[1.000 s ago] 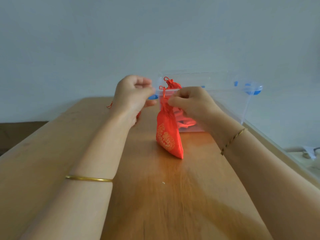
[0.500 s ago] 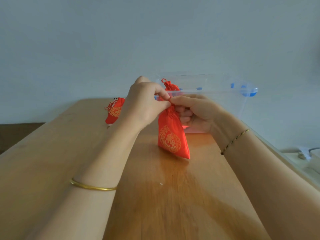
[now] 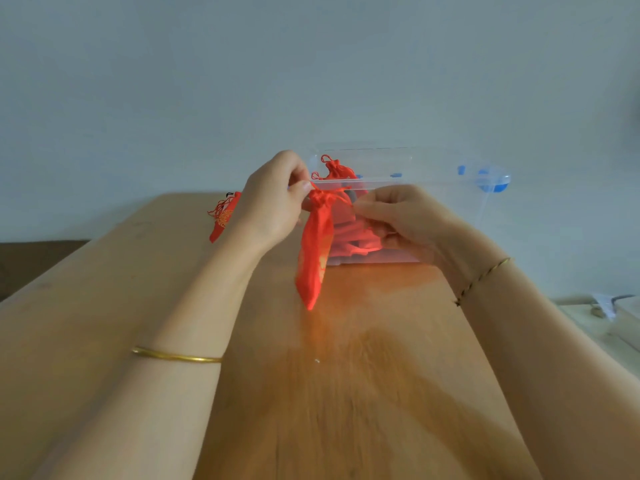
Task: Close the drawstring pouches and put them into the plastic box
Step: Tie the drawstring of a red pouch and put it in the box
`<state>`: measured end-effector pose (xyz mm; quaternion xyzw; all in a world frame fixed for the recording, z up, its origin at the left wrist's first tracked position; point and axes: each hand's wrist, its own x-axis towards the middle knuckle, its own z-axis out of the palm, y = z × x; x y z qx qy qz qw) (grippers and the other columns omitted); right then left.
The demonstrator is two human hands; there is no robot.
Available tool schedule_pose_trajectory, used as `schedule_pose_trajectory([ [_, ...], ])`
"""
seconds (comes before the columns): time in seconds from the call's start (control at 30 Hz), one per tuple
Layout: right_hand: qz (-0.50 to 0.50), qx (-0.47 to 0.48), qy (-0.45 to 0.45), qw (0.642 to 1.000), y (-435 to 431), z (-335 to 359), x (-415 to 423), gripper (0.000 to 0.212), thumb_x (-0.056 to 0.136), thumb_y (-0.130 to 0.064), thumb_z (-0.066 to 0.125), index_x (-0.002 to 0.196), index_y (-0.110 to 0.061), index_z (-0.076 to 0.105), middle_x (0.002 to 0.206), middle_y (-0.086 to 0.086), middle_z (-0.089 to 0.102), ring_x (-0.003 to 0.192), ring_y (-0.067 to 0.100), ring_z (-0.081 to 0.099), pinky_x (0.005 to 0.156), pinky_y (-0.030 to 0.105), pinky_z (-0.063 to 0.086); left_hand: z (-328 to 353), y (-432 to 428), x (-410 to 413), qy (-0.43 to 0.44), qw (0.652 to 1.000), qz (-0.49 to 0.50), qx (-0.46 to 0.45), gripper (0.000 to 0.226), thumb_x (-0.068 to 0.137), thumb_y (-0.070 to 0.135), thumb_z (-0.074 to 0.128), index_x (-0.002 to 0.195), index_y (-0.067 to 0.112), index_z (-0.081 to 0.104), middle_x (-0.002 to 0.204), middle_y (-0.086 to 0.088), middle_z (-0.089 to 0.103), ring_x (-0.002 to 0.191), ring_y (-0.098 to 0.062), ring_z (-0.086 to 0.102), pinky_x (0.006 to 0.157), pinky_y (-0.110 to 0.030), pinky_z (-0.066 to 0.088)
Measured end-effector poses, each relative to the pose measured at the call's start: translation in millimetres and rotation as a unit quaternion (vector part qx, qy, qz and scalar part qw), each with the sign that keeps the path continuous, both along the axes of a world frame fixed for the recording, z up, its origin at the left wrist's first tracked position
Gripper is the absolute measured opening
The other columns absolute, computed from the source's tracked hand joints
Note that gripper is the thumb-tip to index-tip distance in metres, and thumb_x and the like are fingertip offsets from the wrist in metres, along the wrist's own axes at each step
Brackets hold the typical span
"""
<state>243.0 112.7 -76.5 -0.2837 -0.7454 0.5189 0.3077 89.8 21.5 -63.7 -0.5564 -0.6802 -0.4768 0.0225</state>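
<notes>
A red drawstring pouch (image 3: 314,251) with gold print hangs between my hands above the wooden table (image 3: 346,393), its neck gathered tight. My left hand (image 3: 273,202) pinches the left string end at the neck. My right hand (image 3: 398,220) pinches the right string end, pulled out to the side. Behind them stands the clear plastic box (image 3: 433,188) with blue clips, holding several red pouches (image 3: 337,171). Another red pouch (image 3: 223,218) lies on the table behind my left wrist, partly hidden.
A pale wall rises just behind the table's far edge. To the right, lower than the table, sits a light surface with a small clear container (image 3: 620,317). A dark floor strip shows at the far left.
My hands have drawn apart, pulling the strings outward. The pouch's neck has cinched shut and the pouch has turned edge-on, lifted slightly higher.
</notes>
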Motion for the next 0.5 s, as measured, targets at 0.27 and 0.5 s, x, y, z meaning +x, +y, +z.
schedule_pose_trajectory([
  [0.27,0.072,0.009,-0.082,0.994,-10.8,-15.9,21.8,0.016,0.09,-0.021,0.057,0.106,-0.021,0.06,0.078,-0.006,0.062,0.06,0.011,0.054,0.049,0.021,0.034,5.9,1.7,18.2,-0.285,0.952,-0.084,0.073,0.024,0.096,0.0,0.042,0.075,0.012,0.045,0.069,-0.004,0.056,0.042,-0.002,0.056,0.038,-0.015,0.041],
  [0.5,-0.025,0.055,0.023,0.998,-0.2,18.4,35.4,0.016,0.088,-0.009,0.058,0.073,-0.014,0.057,0.04,-0.01,0.041,0.033,0.001,0.032,0.034,0.013,0.028,22.9,29.5,21.3,-0.322,0.942,-0.082,0.055,0.024,0.091,0.001,0.052,0.07,0.014,0.053,0.064,0.0,0.058,0.046,-0.004,0.057,0.046,-0.02,0.046],
])
